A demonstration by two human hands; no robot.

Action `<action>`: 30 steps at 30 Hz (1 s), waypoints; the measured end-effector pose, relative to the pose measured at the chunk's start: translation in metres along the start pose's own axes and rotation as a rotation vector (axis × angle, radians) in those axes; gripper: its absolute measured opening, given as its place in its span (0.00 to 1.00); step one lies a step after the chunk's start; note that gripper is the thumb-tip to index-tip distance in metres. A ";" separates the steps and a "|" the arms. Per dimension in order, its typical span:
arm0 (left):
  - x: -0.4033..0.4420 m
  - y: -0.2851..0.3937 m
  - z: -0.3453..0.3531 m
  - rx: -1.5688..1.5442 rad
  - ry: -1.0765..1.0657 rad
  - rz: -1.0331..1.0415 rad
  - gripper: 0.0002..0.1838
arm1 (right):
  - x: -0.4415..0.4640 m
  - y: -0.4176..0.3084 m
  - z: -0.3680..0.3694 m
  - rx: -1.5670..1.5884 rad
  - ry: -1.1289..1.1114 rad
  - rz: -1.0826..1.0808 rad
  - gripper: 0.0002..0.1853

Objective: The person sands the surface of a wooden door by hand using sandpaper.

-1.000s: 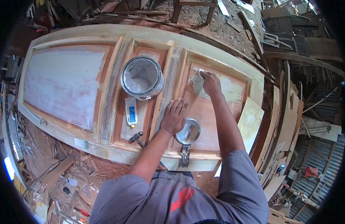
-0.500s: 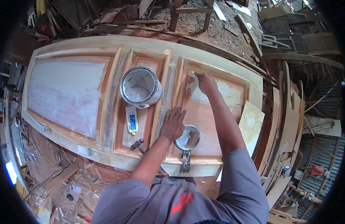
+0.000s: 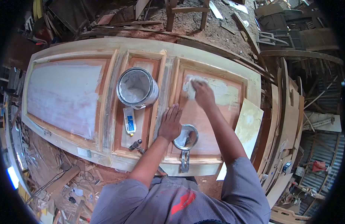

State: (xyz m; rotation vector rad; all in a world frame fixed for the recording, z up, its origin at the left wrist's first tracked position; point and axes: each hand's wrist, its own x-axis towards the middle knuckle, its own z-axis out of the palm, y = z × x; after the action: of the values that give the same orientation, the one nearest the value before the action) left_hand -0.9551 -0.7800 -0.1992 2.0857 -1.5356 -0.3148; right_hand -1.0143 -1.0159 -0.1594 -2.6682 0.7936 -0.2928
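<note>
My left hand (image 3: pixel 170 123) lies flat, fingers stretched out, on the upright between two panels of a wooden door (image 3: pixel 138 42). Over the right-hand panel (image 3: pixel 202 115) my right hand (image 3: pixel 203 92) is closed and blurred by motion; what it grips is too smeared to name. Pale filler (image 3: pixel 224 89) coats the upper part of that panel. By my left hand stands a small round tin (image 3: pixel 186 137) with pale paste inside and a flat metal strip (image 3: pixel 184 160) beneath it. A large open tin (image 3: pixel 138 87) of whitish paste rests on the middle panel.
Below the large tin lies a white tube with a blue label (image 3: pixel 130 121), near a hammer (image 3: pixel 136 145). A smeared yellowish board (image 3: pixel 249 125) overlaps the door's right end. Planks (image 3: pixel 282 123) lean at the right, and a wooden frame (image 3: pixel 187 10) stands beyond.
My right hand has moved down and slightly left over the panel. Whitish filler now covers the brownish patch at the panel's upper left. My left hand stays flat on the door.
</note>
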 end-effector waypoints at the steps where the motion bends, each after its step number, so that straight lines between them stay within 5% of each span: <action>1: -0.002 0.000 0.000 -0.002 0.000 0.004 0.38 | 0.010 0.004 0.002 -0.108 0.109 -0.038 0.24; 4: -0.001 0.000 -0.001 -0.016 0.004 0.016 0.39 | 0.023 0.028 0.041 -0.317 0.116 -0.160 0.25; 7: -0.001 -0.001 0.000 -0.013 0.014 0.018 0.38 | 0.009 0.014 0.063 -0.199 0.157 -0.175 0.27; 12: 0.000 0.001 -0.004 -0.009 0.006 0.028 0.38 | -0.032 0.005 0.044 0.114 -0.074 -0.275 0.30; 16: 0.000 0.000 0.001 0.003 0.002 0.015 0.38 | -0.023 0.002 -0.003 0.310 -0.298 -0.118 0.34; 23: 0.000 -0.001 -0.001 -0.044 -0.009 0.002 0.38 | 0.041 0.019 0.009 0.203 0.026 -0.009 0.34; 30: -0.001 -0.002 0.000 -0.069 0.035 0.020 0.37 | -0.047 0.017 0.050 0.129 0.096 -0.049 0.34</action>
State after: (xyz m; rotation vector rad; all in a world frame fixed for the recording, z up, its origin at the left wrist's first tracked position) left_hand -0.9536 -0.7786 -0.2004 2.0109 -1.5032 -0.3173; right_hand -1.0475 -0.9899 -0.2161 -2.5709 0.7125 -0.4718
